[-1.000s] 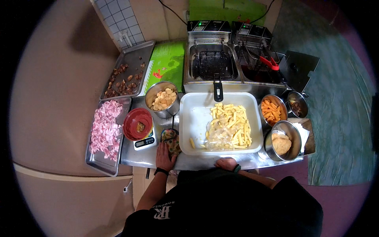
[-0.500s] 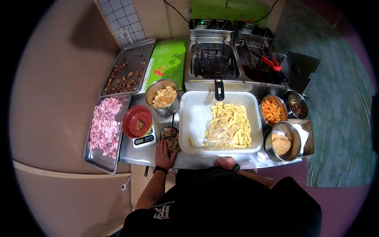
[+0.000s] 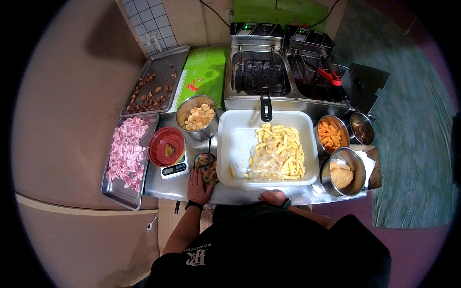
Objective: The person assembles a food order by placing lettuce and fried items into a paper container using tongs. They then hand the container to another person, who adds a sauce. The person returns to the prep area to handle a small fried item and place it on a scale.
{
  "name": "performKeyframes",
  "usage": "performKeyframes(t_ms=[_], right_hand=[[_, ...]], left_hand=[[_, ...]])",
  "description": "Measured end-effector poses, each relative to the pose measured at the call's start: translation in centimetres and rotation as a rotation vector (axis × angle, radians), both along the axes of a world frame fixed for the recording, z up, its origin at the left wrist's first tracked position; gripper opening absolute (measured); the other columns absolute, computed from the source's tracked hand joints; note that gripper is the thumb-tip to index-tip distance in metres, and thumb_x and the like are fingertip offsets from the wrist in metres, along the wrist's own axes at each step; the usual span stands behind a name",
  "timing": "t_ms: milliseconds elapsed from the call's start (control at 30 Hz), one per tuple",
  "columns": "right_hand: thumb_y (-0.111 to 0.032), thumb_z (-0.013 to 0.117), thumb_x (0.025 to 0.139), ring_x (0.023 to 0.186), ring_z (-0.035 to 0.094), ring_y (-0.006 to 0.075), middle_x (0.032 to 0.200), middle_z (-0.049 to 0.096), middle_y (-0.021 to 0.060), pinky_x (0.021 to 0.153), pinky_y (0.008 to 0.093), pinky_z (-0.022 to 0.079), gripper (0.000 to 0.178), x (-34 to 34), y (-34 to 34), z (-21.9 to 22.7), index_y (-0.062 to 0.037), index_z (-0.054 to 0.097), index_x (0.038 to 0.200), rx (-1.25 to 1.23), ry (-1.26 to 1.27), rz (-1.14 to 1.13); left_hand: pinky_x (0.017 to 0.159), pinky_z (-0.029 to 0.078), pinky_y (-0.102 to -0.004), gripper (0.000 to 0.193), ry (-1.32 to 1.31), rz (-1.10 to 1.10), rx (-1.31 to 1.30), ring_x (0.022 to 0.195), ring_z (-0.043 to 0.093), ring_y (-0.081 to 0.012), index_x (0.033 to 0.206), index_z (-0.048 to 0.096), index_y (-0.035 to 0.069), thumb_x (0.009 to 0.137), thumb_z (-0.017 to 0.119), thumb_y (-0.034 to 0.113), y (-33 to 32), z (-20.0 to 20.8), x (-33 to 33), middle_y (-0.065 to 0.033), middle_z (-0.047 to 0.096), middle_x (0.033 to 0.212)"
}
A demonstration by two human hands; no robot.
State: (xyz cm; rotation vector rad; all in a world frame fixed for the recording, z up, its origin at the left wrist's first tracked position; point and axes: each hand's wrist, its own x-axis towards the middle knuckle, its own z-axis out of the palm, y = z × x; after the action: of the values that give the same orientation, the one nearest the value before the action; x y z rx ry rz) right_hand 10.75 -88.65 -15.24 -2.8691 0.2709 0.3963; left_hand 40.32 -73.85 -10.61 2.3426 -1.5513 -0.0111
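My left hand (image 3: 199, 189) lies flat on the steel counter with its fingers stretched out, beside a colourful patterned cloth item (image 3: 207, 169). My right hand (image 3: 273, 197) rests at the counter's front edge, its fingers curled in and nothing seen in them. Between and beyond my hands is a white tray (image 3: 235, 117) with pale yellow fries (image 3: 290, 153); a clear plastic bag (image 3: 269, 165) lies on them. Left of the cloth item, a red bowl (image 3: 161, 135) holding a small browned piece sits on a white digital scale (image 3: 175, 171).
A tray of raw pink meat (image 3: 126, 153) and a tray of browned pieces (image 3: 150, 96) lie left. Metal pots hold golden nuggets (image 3: 200, 116), orange fries (image 3: 330, 135) and breaded patties (image 3: 341, 175). A double fryer (image 3: 261, 98) stands behind, with a basket (image 3: 261, 72) and red-handled tongs (image 3: 330, 77).
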Motion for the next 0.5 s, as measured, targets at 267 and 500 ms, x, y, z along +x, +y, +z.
performKeyframes(t_ms=[267, 500], right_hand=[[-0.024, 0.024, 0.089, 0.083, 0.049, 0.0135, 0.093, 0.051, 0.0006, 0.072, 0.027, 0.043, 0.026, 0.3, 0.1, 3.9, -0.0139, 0.047, 0.096, 0.145, 0.041, -0.138], [-0.027, 0.028, 0.088, 0.068, 0.048, 0.0154, 0.08, 0.05, 0.002, 0.059, 0.0259, 0.044, 0.022, -0.9, -0.2, -1.7, -0.0153, 0.047, 0.086, 0.11, -0.254, -0.14]], left_hand=[[0.101, 0.017, -0.0386, 0.073, -0.019, 0.01, -0.002, 0.123, 0.021, -0.0295, 0.125, 0.025, -0.002, 0.069, 0.057, 0.031, 0.1, -0.3, 0.2, -0.0175, 0.024, 0.131], [0.101, 0.018, -0.0386, 0.071, -0.036, -0.013, -0.005, 0.122, 0.022, -0.0296, 0.124, 0.026, -0.002, 0.07, 0.056, 0.033, 0.1, -0.3, 0.1, -0.0179, 0.025, 0.13]])
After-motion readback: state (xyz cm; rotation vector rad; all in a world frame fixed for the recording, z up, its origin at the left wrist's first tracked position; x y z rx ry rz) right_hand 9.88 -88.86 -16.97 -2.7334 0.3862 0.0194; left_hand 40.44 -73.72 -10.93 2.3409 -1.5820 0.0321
